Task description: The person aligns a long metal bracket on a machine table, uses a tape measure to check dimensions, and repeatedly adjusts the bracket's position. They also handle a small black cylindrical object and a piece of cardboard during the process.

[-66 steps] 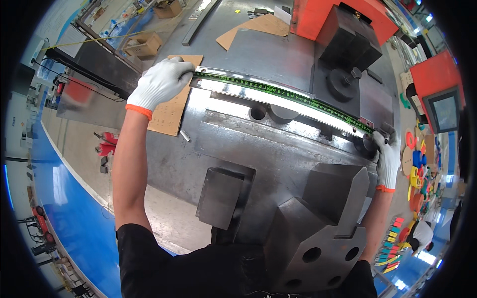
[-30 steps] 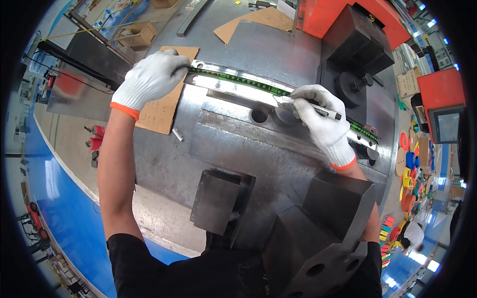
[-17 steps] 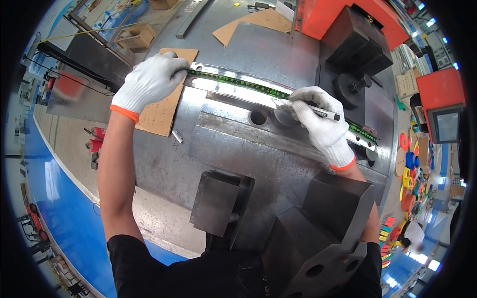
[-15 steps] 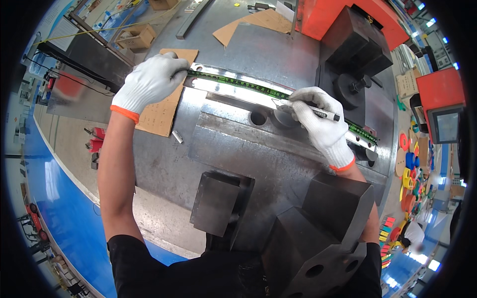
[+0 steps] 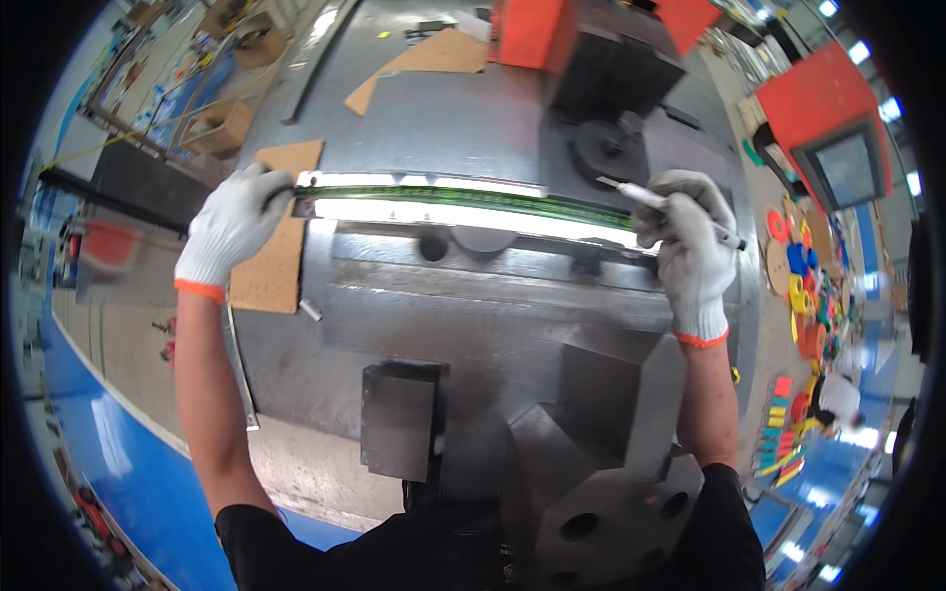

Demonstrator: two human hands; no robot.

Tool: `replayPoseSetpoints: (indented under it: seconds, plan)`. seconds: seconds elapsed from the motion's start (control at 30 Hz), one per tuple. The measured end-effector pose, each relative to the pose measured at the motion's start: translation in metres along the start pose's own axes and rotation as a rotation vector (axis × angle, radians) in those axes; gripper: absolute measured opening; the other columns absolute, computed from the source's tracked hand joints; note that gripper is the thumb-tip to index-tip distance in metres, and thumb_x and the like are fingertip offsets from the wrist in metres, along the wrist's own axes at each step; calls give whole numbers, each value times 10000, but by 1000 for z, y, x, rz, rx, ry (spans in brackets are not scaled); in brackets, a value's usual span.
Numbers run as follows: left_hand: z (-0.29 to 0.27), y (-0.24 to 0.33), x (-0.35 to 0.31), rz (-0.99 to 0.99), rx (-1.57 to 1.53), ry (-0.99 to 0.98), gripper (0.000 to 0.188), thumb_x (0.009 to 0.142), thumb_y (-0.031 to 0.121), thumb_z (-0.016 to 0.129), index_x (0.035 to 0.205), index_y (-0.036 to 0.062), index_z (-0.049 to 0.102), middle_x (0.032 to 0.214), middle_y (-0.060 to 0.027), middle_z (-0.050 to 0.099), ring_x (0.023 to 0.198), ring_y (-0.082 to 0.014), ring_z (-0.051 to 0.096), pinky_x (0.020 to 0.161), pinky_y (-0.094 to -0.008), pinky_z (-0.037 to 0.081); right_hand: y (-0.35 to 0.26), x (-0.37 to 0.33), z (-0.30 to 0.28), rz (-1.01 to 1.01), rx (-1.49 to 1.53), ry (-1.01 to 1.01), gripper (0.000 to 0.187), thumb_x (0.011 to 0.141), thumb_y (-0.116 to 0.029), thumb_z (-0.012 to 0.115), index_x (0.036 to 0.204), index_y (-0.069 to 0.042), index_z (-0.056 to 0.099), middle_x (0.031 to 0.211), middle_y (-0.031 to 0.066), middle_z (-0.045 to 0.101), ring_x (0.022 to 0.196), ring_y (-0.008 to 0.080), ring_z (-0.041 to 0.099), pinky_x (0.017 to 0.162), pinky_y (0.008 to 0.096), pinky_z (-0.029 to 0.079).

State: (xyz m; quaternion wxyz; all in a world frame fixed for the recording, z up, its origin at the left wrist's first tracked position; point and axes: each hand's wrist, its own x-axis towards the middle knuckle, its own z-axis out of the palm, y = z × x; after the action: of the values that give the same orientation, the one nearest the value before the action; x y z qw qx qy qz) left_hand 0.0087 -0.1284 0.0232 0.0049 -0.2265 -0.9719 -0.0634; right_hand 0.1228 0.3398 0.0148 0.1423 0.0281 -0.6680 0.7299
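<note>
A shiny metal bar (image 5: 414, 211) lies across the dark steel worktable (image 5: 414, 133), with a green tape measure blade (image 5: 473, 199) stretched along it. At its left end my left hand (image 5: 232, 227), in a white knit glove with an orange cuff, is closed on the tape measure's end. My right hand (image 5: 695, 246), gloved the same way, is at the bar's right end. It grips a white marker (image 5: 642, 195), uncapped, its tip pointing up and left, apart from the bar. Whether those fingers also touch the tape is hard to tell.
Cardboard (image 5: 268, 258) lies under and beside my left hand, with a small white cylinder (image 5: 310, 310) nearby. Dark machine blocks (image 5: 399, 414) stand close to my body, and a larger angular block (image 5: 616, 404) stands right of them. A round dark fitting (image 5: 606, 148) sits beyond the bar.
My right hand has moved right along the bar to its right end, and the marker tip has come up off the metal. My left hand stays at the left end. The view has shifted.
</note>
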Motion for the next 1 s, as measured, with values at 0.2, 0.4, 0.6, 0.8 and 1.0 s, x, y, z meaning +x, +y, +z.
replayPoseSetpoints:
  seconds: [0.2, 0.4, 0.6, 0.8, 1.0]
  plan:
    - [7, 0, 1, -23, -1, 14, 169, 979, 140, 616, 1080, 55, 722, 1016, -188, 669, 1006, -414, 652, 871, -500, 525, -4, -20, -78, -10, 12, 223, 183, 1019, -59, 561, 1119, 42, 677, 908, 131, 742, 725, 150, 704, 647, 272, 560]
    - [8, 2, 0, -6, -31, 17, 164, 983, 104, 620, 1089, 36, 725, 1033, -198, 678, 1004, -425, 651, 870, -481, 524, 10, -31, -76, 48, -112, 85, 111, 977, -18, 635, 1070, 18, 683, 906, 80, 735, 739, 112, 693, 659, 256, 565]
    - [14, -2, -4, 24, -34, 74, 172, 989, 95, 614, 1110, 33, 720, 1045, -195, 683, 1011, -423, 650, 874, -479, 523, 12, -23, -53, 135, -256, -38, 97, 937, -43, 701, 1011, 18, 703, 905, 35, 699, 833, 75, 623, 745, 245, 514]
    - [12, -2, 0, 32, -27, 58, 180, 989, 100, 614, 1116, 28, 720, 1052, -196, 682, 1018, -423, 651, 883, -474, 523, 17, -22, -52, 166, -275, -12, 102, 933, -59, 716, 998, 20, 724, 902, 36, 722, 843, 78, 650, 784, 260, 545]
    - [12, -2, 0, 21, -30, 51, 181, 989, 101, 613, 1113, 27, 722, 1049, -193, 679, 1022, -419, 654, 891, -469, 528, 19, -20, -53, 147, -353, -38, 119, 940, -71, 721, 1018, 18, 731, 918, 48, 738, 844, 74, 652, 781, 261, 546]
